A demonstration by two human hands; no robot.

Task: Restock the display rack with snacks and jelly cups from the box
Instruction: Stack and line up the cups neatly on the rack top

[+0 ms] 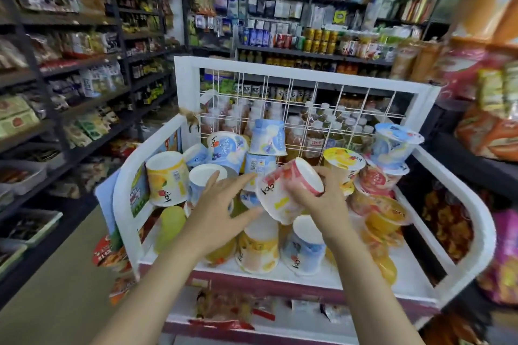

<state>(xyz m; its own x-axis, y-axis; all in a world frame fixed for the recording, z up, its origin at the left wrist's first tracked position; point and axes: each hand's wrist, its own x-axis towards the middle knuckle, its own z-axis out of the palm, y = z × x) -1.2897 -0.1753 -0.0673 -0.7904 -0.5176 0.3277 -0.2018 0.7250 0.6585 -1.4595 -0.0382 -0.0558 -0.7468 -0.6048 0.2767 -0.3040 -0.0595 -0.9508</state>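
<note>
At frame centre, the right hand [314,199] grips a tilted pink-and-white paper jelly cup [288,190], fingers curled over its rim. The left hand [221,204], fingers spread and straight, touches that cup's lower side and holds nothing. Both work above the top tier of the white metal display rack [302,73], already heaped with yellow, blue and pink cups, many overturned; the upside-down yellow cup [168,179] sits at centre left. Restocking appears well advanced, though the pile wants straightening. The supply box is out of view. The lower tier's snack packets [224,311] are blurred.
</note>
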